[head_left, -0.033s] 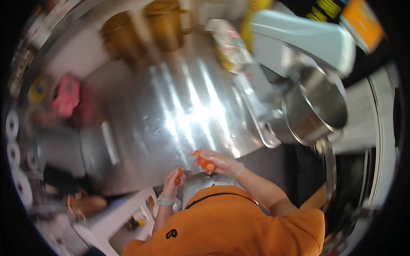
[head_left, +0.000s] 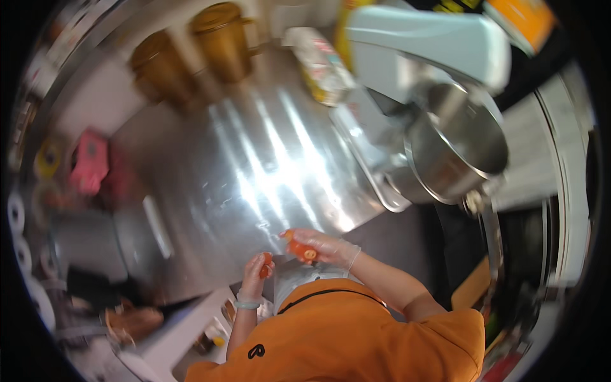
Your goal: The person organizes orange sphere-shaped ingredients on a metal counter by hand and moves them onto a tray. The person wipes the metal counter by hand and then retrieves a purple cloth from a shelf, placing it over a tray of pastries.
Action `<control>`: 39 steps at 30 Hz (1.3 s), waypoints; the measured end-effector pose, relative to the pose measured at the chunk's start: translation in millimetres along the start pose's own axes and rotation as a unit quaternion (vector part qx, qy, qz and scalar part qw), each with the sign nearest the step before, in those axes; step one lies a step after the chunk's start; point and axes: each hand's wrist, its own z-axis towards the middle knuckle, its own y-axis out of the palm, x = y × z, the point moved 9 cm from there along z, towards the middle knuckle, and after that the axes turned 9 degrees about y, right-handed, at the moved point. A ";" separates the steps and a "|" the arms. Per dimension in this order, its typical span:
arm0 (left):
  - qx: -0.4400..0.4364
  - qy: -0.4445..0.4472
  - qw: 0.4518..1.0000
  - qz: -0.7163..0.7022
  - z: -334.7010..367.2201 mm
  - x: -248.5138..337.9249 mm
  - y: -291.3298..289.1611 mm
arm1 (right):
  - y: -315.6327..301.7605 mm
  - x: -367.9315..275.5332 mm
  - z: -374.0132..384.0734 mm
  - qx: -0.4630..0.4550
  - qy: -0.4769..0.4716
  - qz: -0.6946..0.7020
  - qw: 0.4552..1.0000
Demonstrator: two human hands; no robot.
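Both my hands are held close in front of my orange shirt, by the near edge of the steel worktop (head_left: 210,248), in thin clear gloves. My right hand (head_left: 328,247) is closed around an orange-red piece (head_left: 304,251) with a round, pale-ringed end; its kind is unclear. To its left, my left hand (head_left: 252,280) grips a smaller orange-red piece (head_left: 266,265), partly hidden by the fingers. The two pieces are apart from each other.
At the right stands a pale blue stand mixer (head_left: 426,38) with a steel bowl (head_left: 458,149). Two brown lidded jugs (head_left: 223,44) are at the back, beside a crumpled white bag (head_left: 321,63). A pink box-like item (head_left: 91,162) and a grey container (head_left: 89,245) lie left.
The view has turned slightly, so the worktop, jugs and mixer sit further left in it. Both hands keep their grip on the orange-red pieces, nearly in the same place.
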 end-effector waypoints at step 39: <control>-0.634 -0.482 0.501 0.339 -656.4 -559.7 534.9 | -22.4 801.9 -624.6 0.484 -0.646 0.562 0.180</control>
